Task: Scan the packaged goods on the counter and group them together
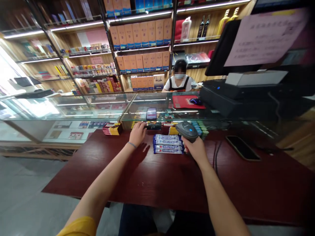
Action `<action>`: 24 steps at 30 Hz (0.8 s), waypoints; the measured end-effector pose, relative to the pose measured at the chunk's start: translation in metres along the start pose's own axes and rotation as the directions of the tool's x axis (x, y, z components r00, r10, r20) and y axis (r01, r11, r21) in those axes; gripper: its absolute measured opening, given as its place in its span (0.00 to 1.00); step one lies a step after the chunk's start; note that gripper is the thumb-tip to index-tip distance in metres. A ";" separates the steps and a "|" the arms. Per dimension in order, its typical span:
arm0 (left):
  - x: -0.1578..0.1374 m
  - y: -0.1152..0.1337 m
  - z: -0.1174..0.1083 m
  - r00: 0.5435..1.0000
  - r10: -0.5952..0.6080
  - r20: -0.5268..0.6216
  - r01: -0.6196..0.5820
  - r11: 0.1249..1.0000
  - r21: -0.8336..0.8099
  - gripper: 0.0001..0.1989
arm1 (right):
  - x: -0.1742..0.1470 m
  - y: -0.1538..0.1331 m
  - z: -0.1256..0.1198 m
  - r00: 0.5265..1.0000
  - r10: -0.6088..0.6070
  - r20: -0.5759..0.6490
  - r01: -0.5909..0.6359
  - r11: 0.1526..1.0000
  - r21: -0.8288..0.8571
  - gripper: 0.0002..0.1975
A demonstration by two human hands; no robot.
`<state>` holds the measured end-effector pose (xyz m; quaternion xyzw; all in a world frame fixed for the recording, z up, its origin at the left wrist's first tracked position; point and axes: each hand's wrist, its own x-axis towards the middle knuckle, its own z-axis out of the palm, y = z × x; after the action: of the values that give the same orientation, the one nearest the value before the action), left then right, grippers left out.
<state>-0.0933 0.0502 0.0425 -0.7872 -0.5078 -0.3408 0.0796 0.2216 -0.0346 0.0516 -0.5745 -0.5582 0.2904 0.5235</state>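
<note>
My right hand (195, 149) is wrapped round the handle of a grey barcode scanner (187, 130) with a small blue light on top. Its head is above the right end of several blue-and-white wrapped snack bars (168, 144), laid side by side on the dark red table (137, 183). To the left of the bars, my left hand (138, 132) reaches to the glass counter's edge. Its thumb and fingers close at the left end of a black packet (154, 126); the exact contact is small in view. Yellow-and-red packs (169, 128) are stacked behind the bars.
More yellow-and-red packs (112, 129) stand at left. A phone (243, 148) and a black cable (216, 154) lie at right. On the glass counter (145, 101) are another phone (151, 113), a red mat (182, 102) and a monitor (221, 49). A masked person (179, 82) sits behind.
</note>
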 end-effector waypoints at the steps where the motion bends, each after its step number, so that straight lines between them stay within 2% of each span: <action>1: 0.003 0.011 0.009 1.000 0.021 0.015 -0.021 1.000 -0.021 0.17 | 0.000 0.000 -0.002 1.000 0.017 -0.003 -0.017 1.000 0.020 0.20; 8: 0.024 0.076 0.068 0.983 0.160 0.088 -0.152 0.984 -0.089 0.21 | 0.001 -0.011 -0.017 0.998 0.055 -0.037 -0.052 0.996 0.067 0.16; 12: 0.033 0.101 0.093 0.969 0.212 0.125 -0.202 0.975 -0.086 0.23 | 0.004 -0.011 -0.023 0.988 0.121 -0.094 -0.111 0.988 0.106 0.15; 15: 0.038 0.112 0.108 0.968 0.199 0.154 -0.195 0.980 -0.044 0.25 | 0.005 -0.010 -0.025 0.985 0.131 -0.108 -0.118 0.986 0.117 0.16; 19: 0.040 0.120 0.117 0.967 0.161 0.195 -0.168 0.986 0.021 0.26 | 0.005 -0.009 -0.025 0.987 0.121 -0.103 -0.109 0.987 0.121 0.15; 24: 0.040 0.124 0.110 0.968 0.154 0.198 -0.166 0.985 0.048 0.22 | 0.006 -0.006 -0.024 0.987 0.124 -0.097 -0.113 0.987 0.112 0.15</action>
<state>0.0728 0.0734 0.0112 -0.8521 -0.4586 -0.2384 0.0823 0.2423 -0.0370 0.0655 -0.5925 -0.4787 0.3200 0.5633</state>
